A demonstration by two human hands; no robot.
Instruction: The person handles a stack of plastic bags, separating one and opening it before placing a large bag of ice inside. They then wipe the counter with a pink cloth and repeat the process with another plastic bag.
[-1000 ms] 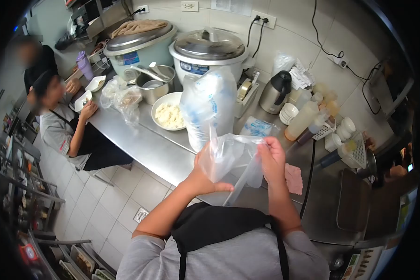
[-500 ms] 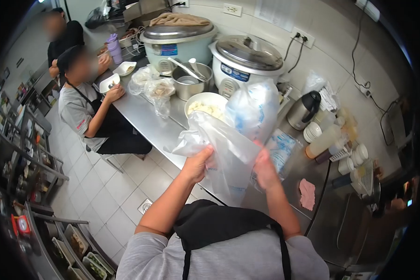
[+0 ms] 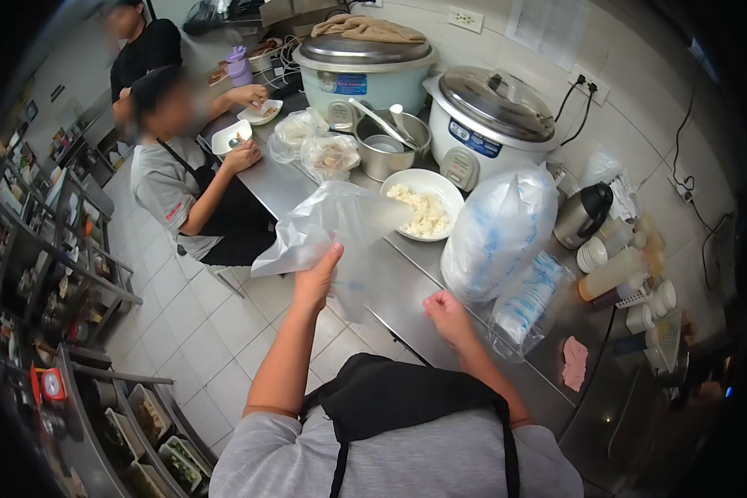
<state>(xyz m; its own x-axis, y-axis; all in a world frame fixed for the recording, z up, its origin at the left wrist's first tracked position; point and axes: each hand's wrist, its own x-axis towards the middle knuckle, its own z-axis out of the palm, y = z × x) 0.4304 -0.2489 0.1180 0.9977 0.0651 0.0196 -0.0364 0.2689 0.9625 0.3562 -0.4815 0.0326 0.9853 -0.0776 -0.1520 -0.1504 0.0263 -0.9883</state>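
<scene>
A translucent plastic bag (image 3: 340,220) hangs from my left hand (image 3: 315,280), whose fingers and thumb pinch it over the table's front edge. My right hand (image 3: 448,317) is apart from the bag, over the steel table, with its fingers curled together; whether anything small is between them is hidden. Behind the bag stands a white bowl (image 3: 446,189) of rice (image 3: 423,212). To the right of it are a tall bag of white containers (image 3: 502,228) and a smaller clear pack with blue print (image 3: 529,305).
Two rice cookers (image 3: 365,81) (image 3: 494,124) and a steel pot (image 3: 384,158) stand along the wall. A seated person (image 3: 170,178) eats at the left, near another standing person (image 3: 153,58). A kettle (image 3: 583,217) and a pink cloth (image 3: 573,363) are at right.
My right hand has let go of the plastic bag and moved away from it. My left hand has carried the bag leftward. The camera view has shifted, showing the rice bowl more fully.
</scene>
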